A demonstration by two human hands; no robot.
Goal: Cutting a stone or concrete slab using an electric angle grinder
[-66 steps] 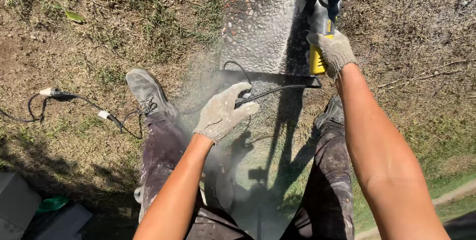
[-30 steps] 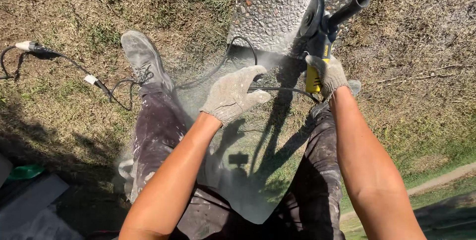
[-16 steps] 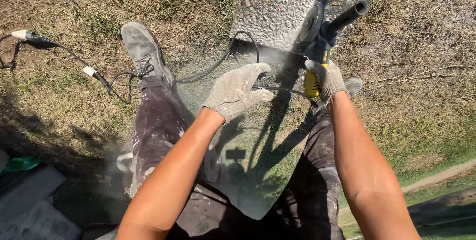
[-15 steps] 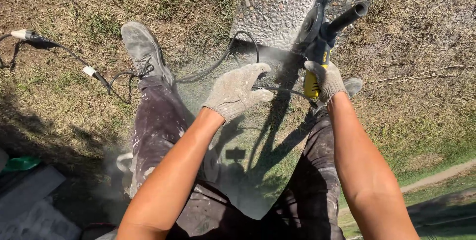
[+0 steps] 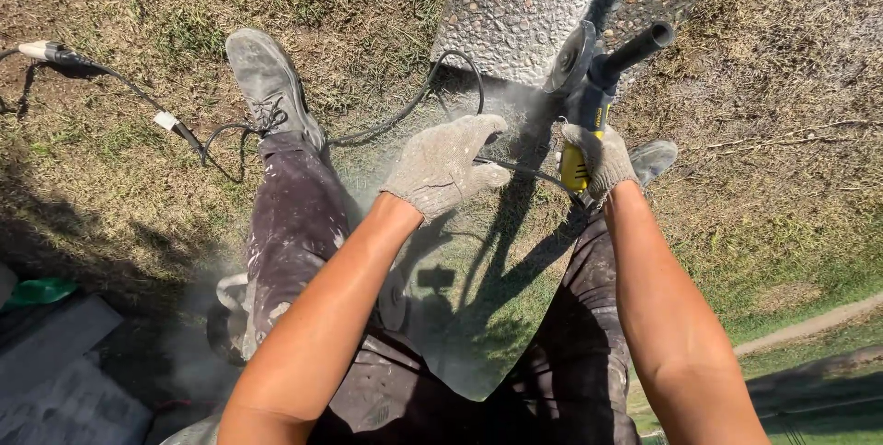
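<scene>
1. Two gloved hands work an angle grinder (image 5: 589, 86) at the near edge of a pebbled concrete slab (image 5: 524, 4); grinding looks under way, dust drifting.
2. The right hand (image 5: 602, 158) is clamped round the yellow grip, arm extended.
3. The left hand (image 5: 446, 165), loosely curled, pinches the black power cord (image 5: 432, 86).
4. Continuing calls for a steady disc.

gloves (image 5: 441, 165): knit cloth | slab (image 5: 524, 4): rough pebbled concrete | grinder (image 5: 589, 105): matt plastic

We see one label only: a small white tag (image 5: 166, 120) wrapped around the black power cord (image 5: 124, 86), lying on grass.
</scene>
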